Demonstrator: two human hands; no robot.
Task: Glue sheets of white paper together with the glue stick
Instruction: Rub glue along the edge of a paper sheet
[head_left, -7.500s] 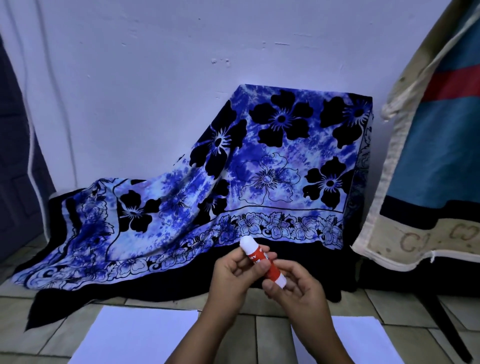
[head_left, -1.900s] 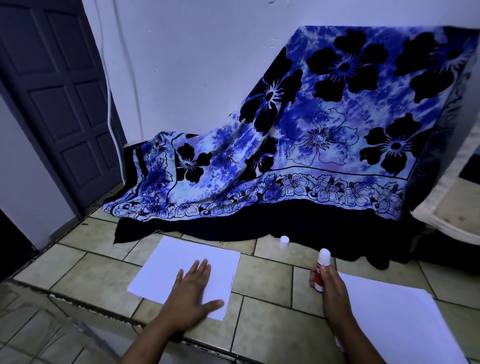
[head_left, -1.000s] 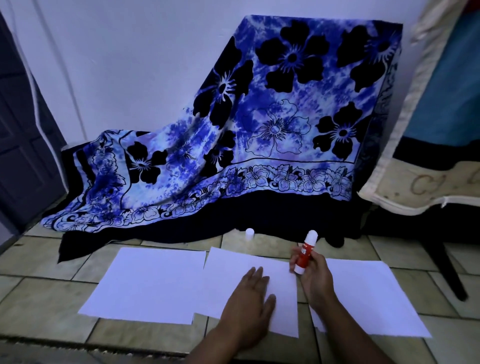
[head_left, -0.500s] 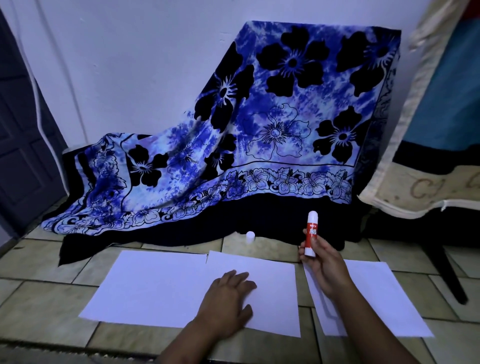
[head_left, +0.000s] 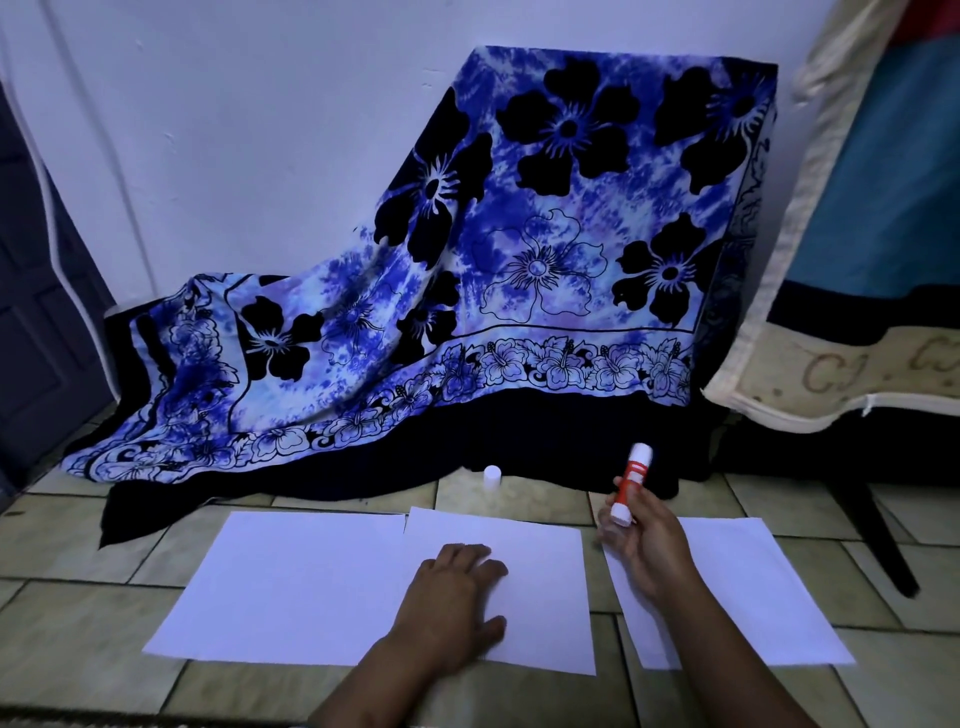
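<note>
One red-and-white plastic glue stick (head_left: 628, 483) is gripped in the right hand (head_left: 641, 540), fingers closed around its lower part, held tilted above the tiled floor (head_left: 78, 623) between two sheets. Three white paper sheets lie on the floor: the left sheet (head_left: 291, 582), the middle sheet (head_left: 540, 587) overlapping its right edge, and the right sheet (head_left: 753, 587) lying apart. The left hand (head_left: 452, 592) rests flat on the middle sheet, fingers spread and holding nothing. One small white cap (head_left: 492, 476) stands beyond the sheets, just before a blue floral cloth (head_left: 519, 260) draped against the white wall (head_left: 260, 130).
</note>
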